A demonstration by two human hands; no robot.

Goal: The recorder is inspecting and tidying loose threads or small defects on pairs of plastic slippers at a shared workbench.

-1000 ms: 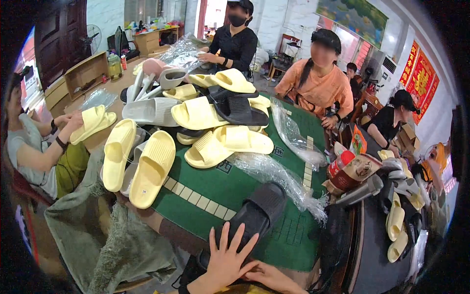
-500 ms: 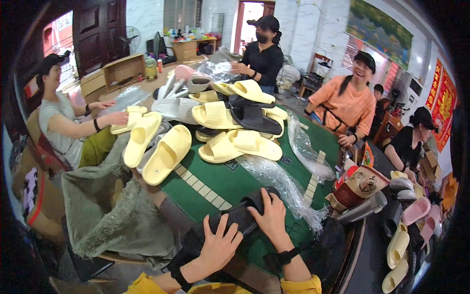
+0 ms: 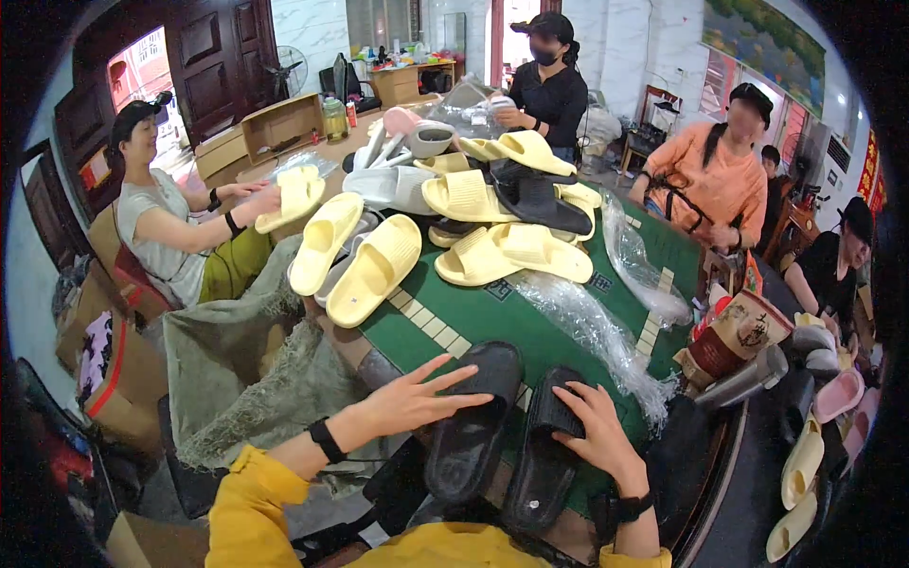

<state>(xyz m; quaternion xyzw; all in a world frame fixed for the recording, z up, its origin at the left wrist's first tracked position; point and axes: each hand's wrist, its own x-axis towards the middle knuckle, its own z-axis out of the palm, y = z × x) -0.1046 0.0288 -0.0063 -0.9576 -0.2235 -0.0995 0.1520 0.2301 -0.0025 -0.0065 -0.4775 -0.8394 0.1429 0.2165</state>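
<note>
Two black slippers lie side by side, soles down, at the near edge of the green table, with their heels toward me. Over the left black slipper (image 3: 464,454) my left hand (image 3: 402,407) is open, fingers stretched and spread across its strap. My right hand (image 3: 601,431) grips the right black slipper (image 3: 540,473) by the strap, fingers on top and thumb at the side. Beyond them rises a heap of cream-yellow slippers (image 3: 379,270), mixed with grey slippers (image 3: 393,186) and a black slipper (image 3: 530,196).
Clear plastic bags (image 3: 606,331) lie on the green table (image 3: 426,355), near a row of pale tiles (image 3: 431,327). A brown packet (image 3: 739,331) and a metal flask (image 3: 748,376) stand at right. Several co-workers sit or stand around. A grey-green sack (image 3: 246,379) hangs at left.
The black slippers, held together before, are now apart and side by side. My left hand has lifted its fingers and spread them; my right hand has shifted right. The view has turned slightly left.
</note>
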